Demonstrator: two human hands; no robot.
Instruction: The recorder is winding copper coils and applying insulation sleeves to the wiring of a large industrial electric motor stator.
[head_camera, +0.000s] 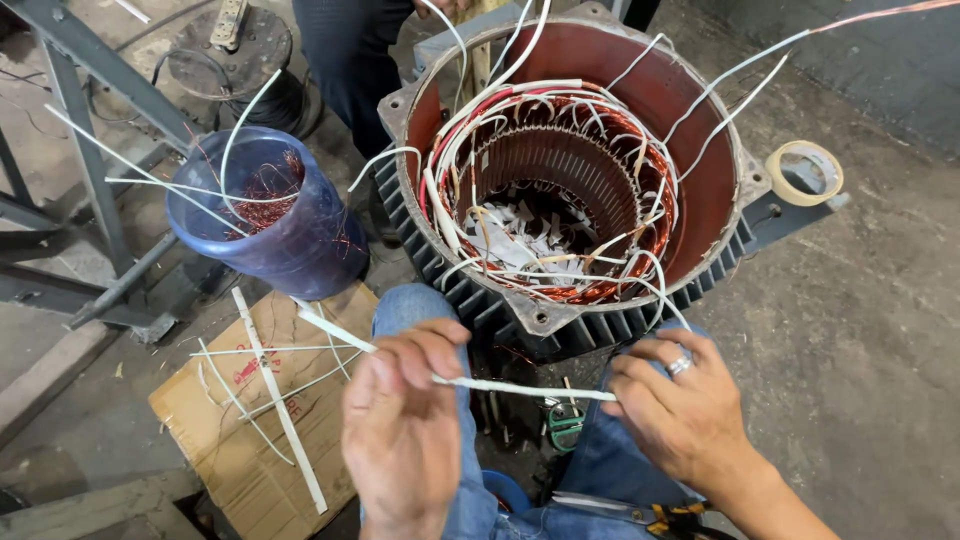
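Stator (560, 160): biggest thing here, a red-lined motor housing with dark cooling fins, standing just above both hands; copper windings ring the bore; white sleeved leads spray out of the top in every direction
Progress: coils look seated in the slots and many leads already wear white sleeving; they hang loose and untied though, so by my reading the tidying and connecting is left
Floor: bare concrete under everything; a grey metal frame runs up the far left, well apart from the left hand
Bucket (280, 215): blue, up and left of the left hand; copper wire scraps and white offcuts inside
Cardboard (250, 420): flat on the floor just left of the left hand; white strips lie across it
Knees: blue denim below the hands, stator set between them
Left hand (400, 420): closed, fingertips pinching the sleeve near its left part
Right hand (690, 410): closed on the sleeve's right end, a ring on one finger
Sleeve (520, 385): thin white tube stretched taut between the two hands, just in front of the stator fins; its left tail pokes out past the left hand
Tape (805, 172): pale roll on the housing's foot, up and right of the right hand
Hard to tell: a second person stands behind the stator, cut off at the top edge; a green object sits between the knees, kind unclear; a tool with yellow grips by the right wrist is cropped; slot wedges in the bore are too jumbled to count
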